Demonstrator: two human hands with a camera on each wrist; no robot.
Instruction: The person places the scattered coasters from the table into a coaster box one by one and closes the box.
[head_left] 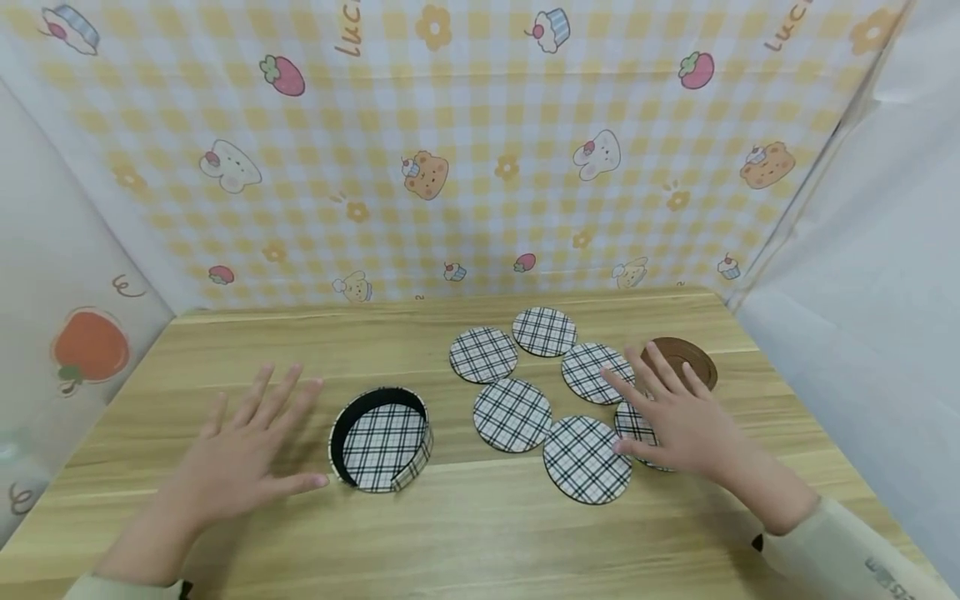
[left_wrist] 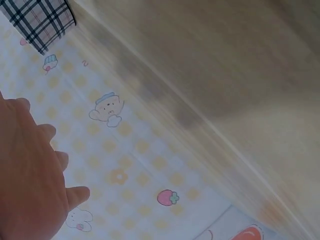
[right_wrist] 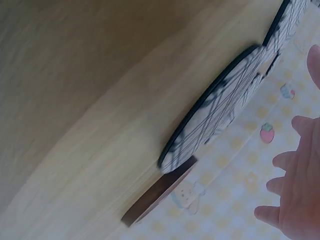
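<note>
Both your hands are free of any load: the left hand (head_left: 238, 458) and the right hand (head_left: 686, 429) have their fingers spread, palms toward the table (head_left: 465, 542), gripping nothing. The wrist views show each hand lifted clear of the things, which probably keeps them from being nudged.

The round holder (head_left: 417, 465) sits upright on the left, just beside your left thumb as the head view shows it. Its low wall has a gap on the near side, turned toward you, perhaps so fingers can get in. Plaid covers its floor; you cannot tell whether that is the base itself or a coaster lying inside.

Six plaid coasters (head_left: 512, 415) lie flat to the right of the holder, in a loose ring rather than a stack, likely so each can be picked up singly. Some edges meet or nearly meet. Your right hand hides part of the rightmost one. The brown disc (head_left: 696, 367) lies at the far right, beyond your right fingers, set somewhat apart, maybe because it doesn't match the plaid.
</note>
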